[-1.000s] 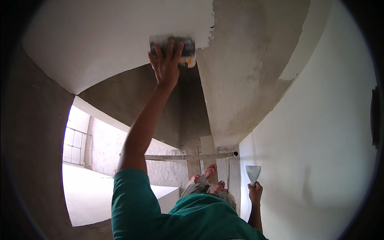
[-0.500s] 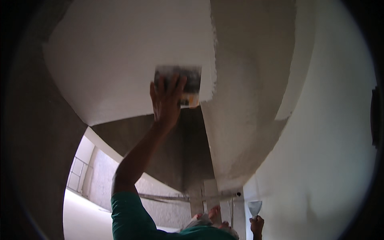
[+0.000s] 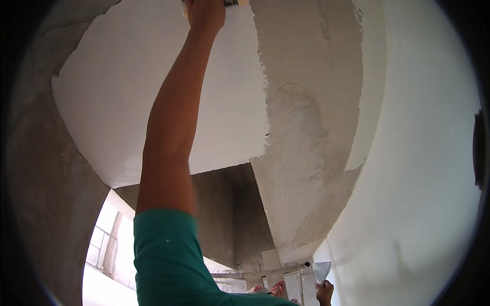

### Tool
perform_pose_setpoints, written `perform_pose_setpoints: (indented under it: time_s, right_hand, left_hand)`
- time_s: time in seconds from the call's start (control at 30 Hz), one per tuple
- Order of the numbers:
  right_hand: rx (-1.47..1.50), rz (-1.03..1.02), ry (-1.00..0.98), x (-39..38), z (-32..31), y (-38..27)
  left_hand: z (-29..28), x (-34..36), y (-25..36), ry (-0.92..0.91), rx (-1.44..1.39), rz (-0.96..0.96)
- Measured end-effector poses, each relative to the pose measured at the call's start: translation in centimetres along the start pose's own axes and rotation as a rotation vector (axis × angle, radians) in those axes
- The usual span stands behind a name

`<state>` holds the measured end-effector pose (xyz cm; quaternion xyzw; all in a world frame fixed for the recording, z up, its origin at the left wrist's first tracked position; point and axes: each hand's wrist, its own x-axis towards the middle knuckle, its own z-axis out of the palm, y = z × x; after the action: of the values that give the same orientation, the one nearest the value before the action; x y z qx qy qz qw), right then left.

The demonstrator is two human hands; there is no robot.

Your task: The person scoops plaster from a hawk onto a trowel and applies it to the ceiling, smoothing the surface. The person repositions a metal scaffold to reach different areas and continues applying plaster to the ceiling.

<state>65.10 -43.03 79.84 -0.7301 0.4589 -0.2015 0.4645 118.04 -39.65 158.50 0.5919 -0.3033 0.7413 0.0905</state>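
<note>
My left arm in a green sleeve stretches up to the top edge of the view. There my left hand (image 3: pixel 206 14) is closed on a wide, flat filling blade (image 3: pixel 231 2), most of which is cut off by the edge. The blade lies by a smooth white coat of filler (image 3: pixel 229 97) that covers a large part of the surface. Low on the right, my right hand (image 3: pixel 324 292) grips a putty knife (image 3: pixel 321 270) by its handle, with the pale, flared blade pointing up, beside the white wall.
Right of the white coat runs a bare grey-brown strip (image 3: pixel 301 117) with a ragged edge. A smooth white wall (image 3: pixel 418 168) curves along the right. Below lie a pole (image 3: pixel 280 270) and my feet (image 3: pixel 278 288). A bright opening with a railing (image 3: pixel 102 239) is at lower left.
My left hand has swept the filling blade upward, from mid-surface to the top edge, with the arm now stretched out. My right hand with the putty knife has shifted slightly.
</note>
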Motion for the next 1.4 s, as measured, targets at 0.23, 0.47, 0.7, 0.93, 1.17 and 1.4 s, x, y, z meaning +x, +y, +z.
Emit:
perform_pose_setpoints:
  time_s: [0.23, 0.47, 0.7, 0.93, 1.17, 1.4]
  right_hand:
    - [-0.031, -0.042, 0.008, 0.9, -0.2, 1.4]
    - [-0.016, 0.058, -0.055, 2.0, 0.2, 1.2]
    - [-0.084, 0.031, -0.071, 0.1, -0.3, 3.6]
    - [-0.042, 0.067, -0.113, -0.6, -2.3, 5.0]
    - [-0.06, 0.184, -0.143, -1.2, -4.8, 4.5]
    - [-0.104, 0.163, -0.087, -2.9, -6.0, 7.2]
  left_hand:
    - [-4.0, -10.0, 2.5, -0.107, 0.118, 0.141]
    - [-4.1, 3.7, -1.4, -0.151, 0.094, 0.018]
    - [-6.7, 3.6, 0.4, -0.586, 0.045, -0.115]
    - [-5.8, -17.9, 5.7, -0.432, 0.179, 0.104]
    - [-10.4, -40.1, 13.3, -0.604, -0.122, 0.04]
    - [-17.0, -36.5, 9.7, -0.826, -0.204, 0.133]
